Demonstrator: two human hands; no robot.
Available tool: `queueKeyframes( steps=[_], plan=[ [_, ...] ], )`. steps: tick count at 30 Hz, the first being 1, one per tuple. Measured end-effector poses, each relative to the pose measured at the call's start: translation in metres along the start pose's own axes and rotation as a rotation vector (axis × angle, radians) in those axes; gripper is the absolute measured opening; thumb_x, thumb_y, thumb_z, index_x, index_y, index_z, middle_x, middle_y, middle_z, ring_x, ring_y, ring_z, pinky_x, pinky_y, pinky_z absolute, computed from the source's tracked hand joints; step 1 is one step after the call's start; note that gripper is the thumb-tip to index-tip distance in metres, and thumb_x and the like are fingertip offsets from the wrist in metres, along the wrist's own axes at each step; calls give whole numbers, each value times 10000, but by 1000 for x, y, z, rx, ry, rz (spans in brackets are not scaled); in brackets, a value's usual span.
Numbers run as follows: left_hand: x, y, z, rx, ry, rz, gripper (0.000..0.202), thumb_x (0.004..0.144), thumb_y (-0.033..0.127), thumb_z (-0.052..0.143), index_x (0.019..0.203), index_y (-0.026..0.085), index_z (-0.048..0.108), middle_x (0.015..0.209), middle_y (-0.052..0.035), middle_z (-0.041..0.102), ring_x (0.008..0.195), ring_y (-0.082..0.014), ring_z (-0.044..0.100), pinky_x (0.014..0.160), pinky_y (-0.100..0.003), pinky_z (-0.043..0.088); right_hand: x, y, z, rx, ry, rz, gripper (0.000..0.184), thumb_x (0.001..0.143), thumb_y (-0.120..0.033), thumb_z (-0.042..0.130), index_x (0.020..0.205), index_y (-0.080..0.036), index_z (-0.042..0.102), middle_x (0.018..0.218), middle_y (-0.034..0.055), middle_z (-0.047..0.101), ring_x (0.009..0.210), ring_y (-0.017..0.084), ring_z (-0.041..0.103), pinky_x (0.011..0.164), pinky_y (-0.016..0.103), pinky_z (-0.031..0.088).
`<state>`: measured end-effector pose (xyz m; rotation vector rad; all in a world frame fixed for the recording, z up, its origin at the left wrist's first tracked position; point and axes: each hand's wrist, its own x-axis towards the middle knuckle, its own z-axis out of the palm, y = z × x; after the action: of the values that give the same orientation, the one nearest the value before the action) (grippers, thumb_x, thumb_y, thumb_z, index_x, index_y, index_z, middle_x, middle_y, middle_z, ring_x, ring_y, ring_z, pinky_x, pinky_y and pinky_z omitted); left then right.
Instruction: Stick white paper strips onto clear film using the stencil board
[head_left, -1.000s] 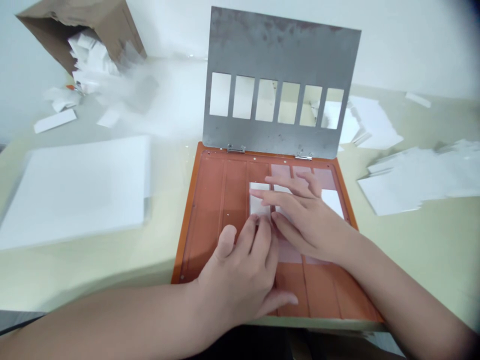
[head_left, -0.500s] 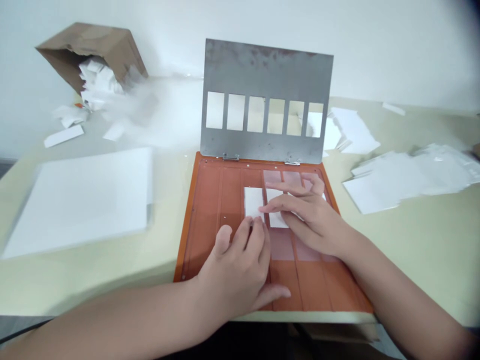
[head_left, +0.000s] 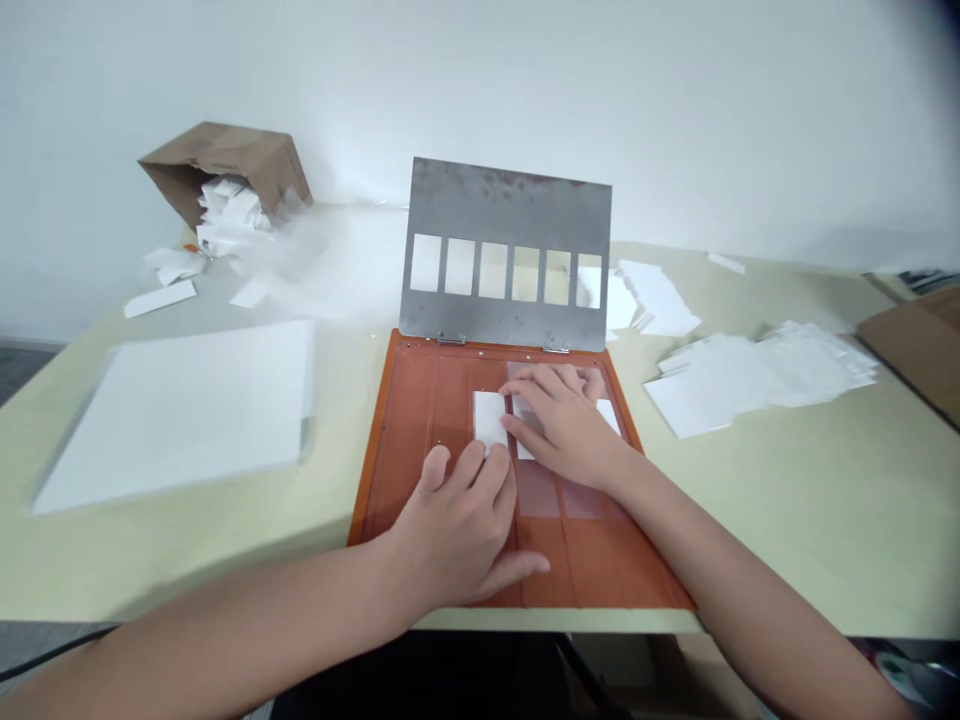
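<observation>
A small white card [head_left: 489,415] lies on the orange hinged board [head_left: 409,420]. My left hand [head_left: 461,525] touches the card's near edge with its bent fingertips, the thumb stretched out to the side. My right hand [head_left: 566,425] rests flat to the right, its fingertips along the card's right edge. Beneath the right hand are more white cards [head_left: 609,415], partly hidden, and translucent film strips [head_left: 538,490]. Behind stands the raised grey metal plate [head_left: 510,210], with a row of rectangular windows, joined to the board by two hinges.
White sheets [head_left: 187,410] lie at left, near a brown cardboard box [head_left: 247,150] with white scraps spilling out. To the right is a spread pile of white cards [head_left: 750,380], with another cardboard box [head_left: 919,345] beyond. More cards [head_left: 656,300] lie behind the plate's right side.
The view has drawn back, so things look smaller and lower. My right hand's fingers lie flatter and have come left over the cards. My left hand keeps its place at the card's near edge.
</observation>
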<state>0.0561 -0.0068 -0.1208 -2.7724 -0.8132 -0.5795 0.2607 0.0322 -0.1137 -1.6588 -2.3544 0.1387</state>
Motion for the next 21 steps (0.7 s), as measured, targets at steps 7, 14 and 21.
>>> queueKeyframes(
  steps=[7, 14, 21],
  plan=[
    [-1, -1, 1, -1, 34, 41, 616, 962, 605, 369, 930, 98, 718, 1041, -133, 660, 964, -271, 510, 815, -427, 272, 4, -7, -4, 370, -7, 86, 153, 944, -403, 503, 983, -257, 483, 1039, 39, 643, 1021, 240, 536, 997, 511, 275],
    [4, -11, -4, -197, 82, 121, 453, 997, 490, 394, 965, 136, 676, 1033, -98, 650, 920, -234, 529, 764, -399, 254, 1, 41, -24, 679, 355, 272, 191, 853, -397, 558, 982, -258, 575, 778, -13, 562, 730, 172, 564, 710, 337, 446],
    [12, -26, 2, -483, -77, 16, 323, 1008, 406, 407, 1058, 200, 650, 1040, -69, 641, 886, -199, 553, 803, -384, 265, -42, 138, -65, -51, 175, 649, 186, 741, -379, 580, 842, -274, 695, 902, 27, 723, 877, 293, 624, 880, 587, 303]
  ],
)
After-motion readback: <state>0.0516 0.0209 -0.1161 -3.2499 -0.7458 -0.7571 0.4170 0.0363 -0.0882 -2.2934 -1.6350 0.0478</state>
